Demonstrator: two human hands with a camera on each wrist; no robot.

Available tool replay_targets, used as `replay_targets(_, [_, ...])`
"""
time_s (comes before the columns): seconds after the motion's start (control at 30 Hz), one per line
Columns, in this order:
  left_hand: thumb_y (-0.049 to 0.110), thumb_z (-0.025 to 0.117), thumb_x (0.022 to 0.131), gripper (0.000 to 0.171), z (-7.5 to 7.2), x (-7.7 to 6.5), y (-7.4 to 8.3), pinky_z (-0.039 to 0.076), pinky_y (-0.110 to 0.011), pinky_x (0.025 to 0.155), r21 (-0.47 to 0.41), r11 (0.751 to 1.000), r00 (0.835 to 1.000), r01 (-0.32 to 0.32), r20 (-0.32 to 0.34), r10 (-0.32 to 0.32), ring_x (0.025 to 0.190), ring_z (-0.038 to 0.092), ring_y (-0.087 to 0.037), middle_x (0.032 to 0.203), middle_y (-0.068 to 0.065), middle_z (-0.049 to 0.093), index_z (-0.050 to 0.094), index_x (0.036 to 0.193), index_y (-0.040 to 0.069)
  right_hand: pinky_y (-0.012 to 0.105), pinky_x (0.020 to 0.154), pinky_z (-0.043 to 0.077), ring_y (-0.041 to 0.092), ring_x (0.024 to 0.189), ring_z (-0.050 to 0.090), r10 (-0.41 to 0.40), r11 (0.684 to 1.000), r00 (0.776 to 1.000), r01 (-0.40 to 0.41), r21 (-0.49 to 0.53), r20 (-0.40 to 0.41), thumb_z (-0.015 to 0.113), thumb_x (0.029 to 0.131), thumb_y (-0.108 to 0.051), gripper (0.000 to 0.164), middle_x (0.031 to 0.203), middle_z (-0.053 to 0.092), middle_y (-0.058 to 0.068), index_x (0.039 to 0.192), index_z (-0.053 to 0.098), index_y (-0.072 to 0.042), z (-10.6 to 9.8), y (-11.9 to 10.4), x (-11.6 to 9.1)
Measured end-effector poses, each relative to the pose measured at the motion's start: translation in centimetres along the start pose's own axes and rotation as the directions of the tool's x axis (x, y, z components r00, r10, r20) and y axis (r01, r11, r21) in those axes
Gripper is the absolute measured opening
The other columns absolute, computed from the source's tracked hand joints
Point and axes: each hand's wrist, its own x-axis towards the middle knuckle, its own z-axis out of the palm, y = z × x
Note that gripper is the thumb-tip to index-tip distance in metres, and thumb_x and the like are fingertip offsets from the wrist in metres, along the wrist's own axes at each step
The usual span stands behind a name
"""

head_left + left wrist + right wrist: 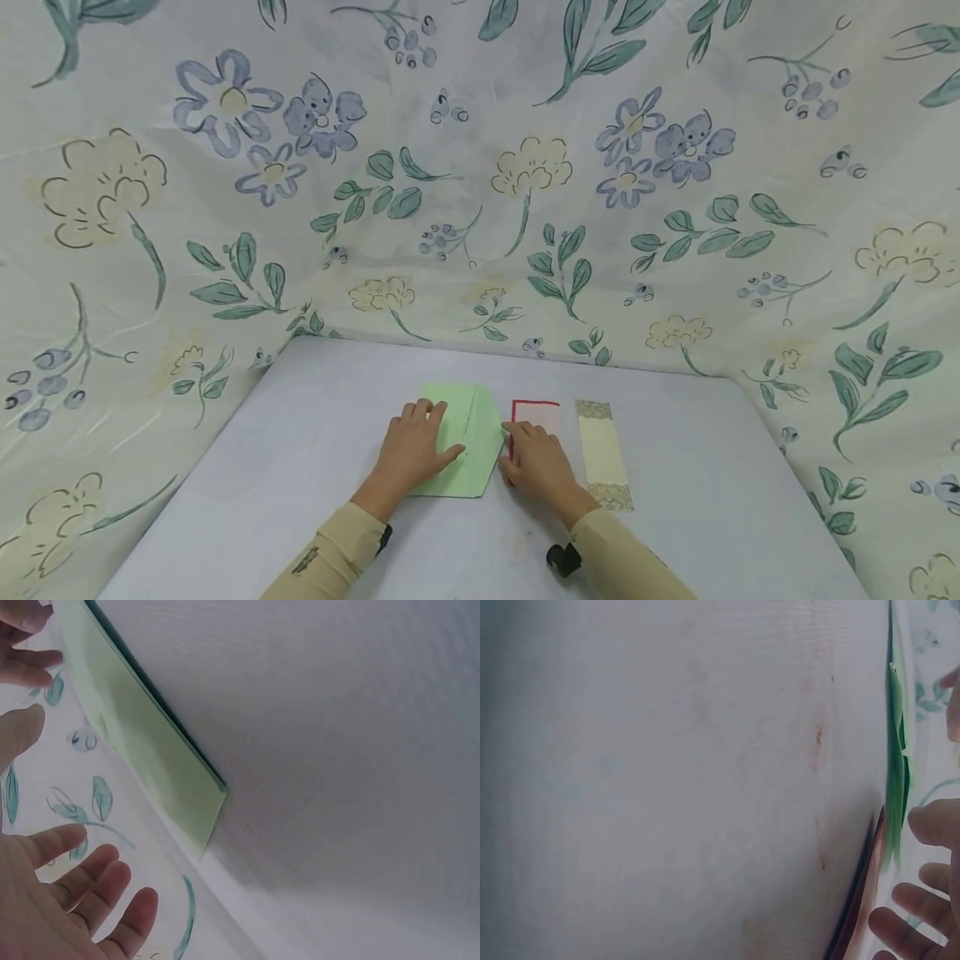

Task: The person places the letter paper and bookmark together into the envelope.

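Observation:
A light green paper envelope [452,475] with a pointed flap on its right side lies on the white table. My left hand [412,442] is over its left part, fingers spread and thumb reaching toward the flap crease. In the left wrist view the fingers of that left hand [67,900] look loosely bent beside the green envelope [161,765]. At the flap's right edge is my right hand [542,458], its index finger and thumb apart and nothing gripped. Beneath this hand lies a pale card with a red border [536,403], partly covered.
To the right lies a cream strip [600,454] with patterned gold ends. The white table [300,433] is backed by a floral-printed sheet [480,200] on several sides. A black wrist device [564,560] shows at the right sleeve.

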Motion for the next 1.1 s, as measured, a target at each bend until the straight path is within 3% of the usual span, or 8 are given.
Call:
replay_targets(0.5, [0.055,0.077,0.085,0.081,0.64,0.24,0.52,0.051,-0.052,0.090,-0.020,1.000,0.999,0.004,0.050,-0.003,0.118,0.054,-0.038,0.133,-0.020,0.053,0.052,0.142,0.002,0.046,0.093,0.051,0.027,0.111,0.060,-0.034,0.998,0.998,0.032,-0.047,-0.044,0.071,0.094,-0.033,0.049,0.126,0.063,0.009,0.137,0.062,-0.011,0.56,-0.09,0.43])
replay_targets(0.83, [0.053,0.080,0.082,0.085,0.79,0.29,0.47,0.057,-0.052,0.078,-0.058,0.998,0.997,0.026,0.076,-0.021,0.118,0.054,-0.041,0.137,-0.023,0.051,0.051,0.143,0.002,0.048,0.094,0.050,0.028,0.112,0.060,-0.030,1.000,0.998,0.029,-0.008,-0.052,0.072,0.094,-0.033,0.049,0.127,0.064,0.011,0.135,0.063,-0.009,0.83,-0.07,0.69])
replay_targets(1.1, [0.052,0.082,0.082,0.086,0.67,0.20,0.50,0.057,-0.052,0.080,-0.094,0.995,0.994,0.040,0.106,-0.030,0.121,0.053,-0.043,0.142,-0.024,0.046,0.050,0.145,0.003,0.046,0.094,0.050,0.026,0.109,0.060,-0.029,0.999,0.999,0.030,0.016,-0.044,0.072,0.093,-0.032,0.048,0.124,0.063,0.010,0.135,0.064,-0.010,0.94,-0.19,0.72])
